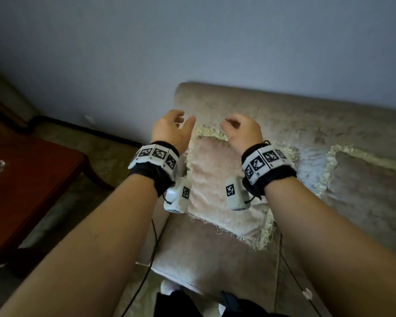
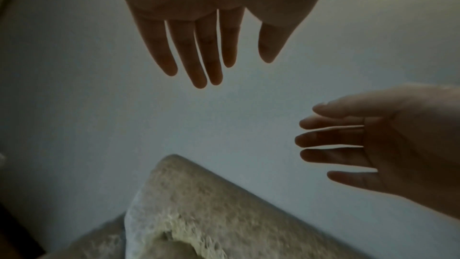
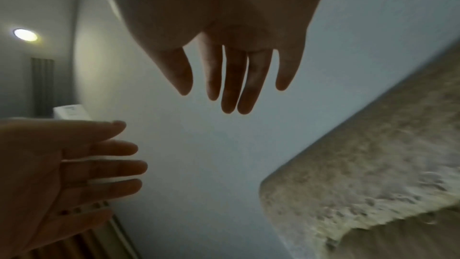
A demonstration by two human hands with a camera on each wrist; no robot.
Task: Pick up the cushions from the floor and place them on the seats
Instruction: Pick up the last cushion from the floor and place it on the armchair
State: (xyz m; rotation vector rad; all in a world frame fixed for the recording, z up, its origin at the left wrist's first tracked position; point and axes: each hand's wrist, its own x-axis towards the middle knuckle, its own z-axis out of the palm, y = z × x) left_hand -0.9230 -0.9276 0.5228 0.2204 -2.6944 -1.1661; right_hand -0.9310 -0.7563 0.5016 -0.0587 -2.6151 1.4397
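A pale pink cushion (image 1: pixel 217 179) with a cream fringe lies flat on the beige sofa seat (image 1: pixel 204 259), its top edge near the backrest (image 1: pixel 284 108). A second, grey-beige fringed cushion (image 1: pixel 364 179) lies to its right on the same sofa. My left hand (image 1: pixel 176 124) and right hand (image 1: pixel 236 125) hover side by side above the pink cushion's far edge, palms facing each other. Both hold nothing. In the left wrist view the left hand's fingers (image 2: pixel 199 46) are straight and spread; in the right wrist view the right hand's fingers (image 3: pixel 231 78) are straight too.
A dark red wooden table (image 1: pixel 25 186) stands on the patterned carpet (image 1: pixel 105 152) to the left of the sofa. A plain wall (image 1: pixel 192 42) rises behind the sofa. Black cables (image 1: pixel 152 248) hang from both wrists over the seat's front edge.
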